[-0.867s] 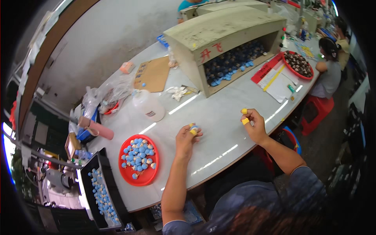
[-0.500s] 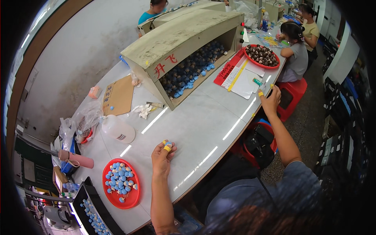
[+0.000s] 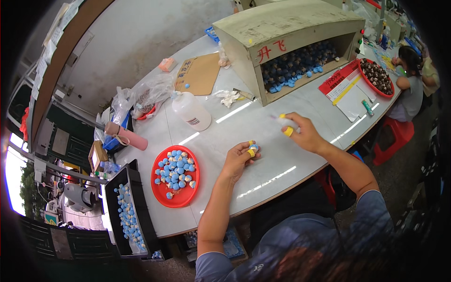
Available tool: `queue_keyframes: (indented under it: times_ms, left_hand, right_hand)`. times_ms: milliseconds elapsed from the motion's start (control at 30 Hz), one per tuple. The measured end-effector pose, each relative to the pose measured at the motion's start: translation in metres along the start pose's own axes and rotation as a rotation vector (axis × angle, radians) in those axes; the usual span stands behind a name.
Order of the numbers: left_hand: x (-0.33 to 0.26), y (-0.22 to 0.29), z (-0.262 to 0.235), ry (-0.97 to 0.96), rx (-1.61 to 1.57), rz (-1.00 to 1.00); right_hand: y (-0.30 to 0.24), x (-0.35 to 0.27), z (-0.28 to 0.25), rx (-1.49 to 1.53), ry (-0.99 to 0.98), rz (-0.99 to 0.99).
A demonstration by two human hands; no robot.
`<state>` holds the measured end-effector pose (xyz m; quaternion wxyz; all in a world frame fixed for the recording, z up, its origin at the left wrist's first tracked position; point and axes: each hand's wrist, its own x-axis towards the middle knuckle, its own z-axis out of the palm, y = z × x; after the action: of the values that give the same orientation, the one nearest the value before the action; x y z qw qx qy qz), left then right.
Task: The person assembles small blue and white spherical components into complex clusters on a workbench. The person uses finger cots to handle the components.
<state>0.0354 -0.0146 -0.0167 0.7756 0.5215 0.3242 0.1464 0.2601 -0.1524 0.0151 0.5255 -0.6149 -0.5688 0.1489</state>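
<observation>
My left hand (image 3: 238,160), yellow bands on its fingers, pinches a small round blue-and-white piece (image 3: 254,147) over the table. Just right of it, my right hand (image 3: 305,135), also banded in yellow, grips a small whitish squeeze bottle (image 3: 287,123). The bottle lies tilted in the fingers, its blurred tip turned left and apart from the piece. On the left a red plate (image 3: 181,201) carries many similar blue-capped balls. Beside that plate, a black tray (image 3: 142,209) holds more of them.
Behind my hands stand a large white bottle (image 3: 190,111) and a beige box machine (image 3: 291,23) filled with blue pieces. Cardboard (image 3: 201,74), a pink flask (image 3: 129,136), papers (image 3: 348,110), a green tube (image 3: 367,108) and a red plate of brown pieces (image 3: 386,91) surround them. A co-worker (image 3: 411,89) sits right.
My right hand has come in from the table's right edge toward my left hand, with the small bottle in its grip. The view has swung right-to-left, showing more of the left side.
</observation>
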Motion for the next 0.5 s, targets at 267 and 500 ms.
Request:
queue_keyframes:
  times_ms: [267, 500]
  left_hand:
    - [0.004, -0.002, -0.007, -0.031, -0.026, -0.012]
    - [0.000, 0.000, -0.006, -0.103, 0.026, -0.027]
  right_hand:
    - [0.002, -0.006, 0.056, 0.270, -0.092, 0.019]
    - [0.011, -0.009, 0.060, 0.128, 0.053, -0.384]
